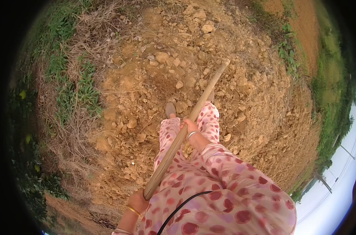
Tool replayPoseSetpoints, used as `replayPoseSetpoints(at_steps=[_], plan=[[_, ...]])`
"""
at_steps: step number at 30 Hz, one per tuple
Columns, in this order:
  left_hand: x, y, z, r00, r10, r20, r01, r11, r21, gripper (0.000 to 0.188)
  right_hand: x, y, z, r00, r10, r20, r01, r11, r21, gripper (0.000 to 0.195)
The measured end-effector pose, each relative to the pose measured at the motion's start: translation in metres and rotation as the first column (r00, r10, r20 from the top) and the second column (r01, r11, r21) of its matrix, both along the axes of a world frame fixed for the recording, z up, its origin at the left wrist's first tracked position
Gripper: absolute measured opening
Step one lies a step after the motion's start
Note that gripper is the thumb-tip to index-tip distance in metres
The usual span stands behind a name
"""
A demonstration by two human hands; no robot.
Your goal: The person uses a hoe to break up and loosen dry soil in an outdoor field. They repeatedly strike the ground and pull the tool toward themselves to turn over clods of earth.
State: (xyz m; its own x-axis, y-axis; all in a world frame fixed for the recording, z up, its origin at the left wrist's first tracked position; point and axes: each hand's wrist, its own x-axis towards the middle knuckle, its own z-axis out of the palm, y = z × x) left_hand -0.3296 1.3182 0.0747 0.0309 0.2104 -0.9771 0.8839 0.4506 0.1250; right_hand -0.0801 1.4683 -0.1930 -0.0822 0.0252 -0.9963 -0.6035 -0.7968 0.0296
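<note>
A long, slightly bent wooden tool handle runs aslant across the front of my body, over loose, cloddy soil. My right hand, with a silver bangle at the wrist, is wrapped around its middle. Lower down, my left hand, with a gold bangle, grips the handle's near end beside my hip. The far end lies over the clods ahead of my feet. No tool head can be made out there, so I cannot tell which tool it is.
My left shoe stands on broken earth; the handle partly hides my right shoe. Dry grass and green weeds border the left. At right are leafy plants and a green strip. A black cord crosses my clothing.
</note>
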Motion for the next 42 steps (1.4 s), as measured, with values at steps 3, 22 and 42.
replayPoseSetpoints(at_steps=[3, 22, 42], plan=[[-0.025, -0.041, 0.032, 0.983, 0.185, 0.009, -0.186, 0.982, 0.047, 0.041, -0.028, -0.051, 0.026, 0.997, -0.004, 0.075, 0.011, 0.996, -0.091, 0.012], [0.195, 0.081, -0.131, 0.9, 0.432, 0.067, -0.414, 0.793, 0.446, 0.041, 0.108, 0.263, 0.081, 0.96, 0.174, 0.218, -0.272, 0.754, 0.597, 0.011], [0.165, -0.13, -0.023, 0.821, 0.556, -0.13, -0.526, 0.825, 0.207, 0.043, 0.042, 0.024, 0.051, 0.924, 0.376, -0.072, -0.383, 0.916, -0.12, 0.013]])
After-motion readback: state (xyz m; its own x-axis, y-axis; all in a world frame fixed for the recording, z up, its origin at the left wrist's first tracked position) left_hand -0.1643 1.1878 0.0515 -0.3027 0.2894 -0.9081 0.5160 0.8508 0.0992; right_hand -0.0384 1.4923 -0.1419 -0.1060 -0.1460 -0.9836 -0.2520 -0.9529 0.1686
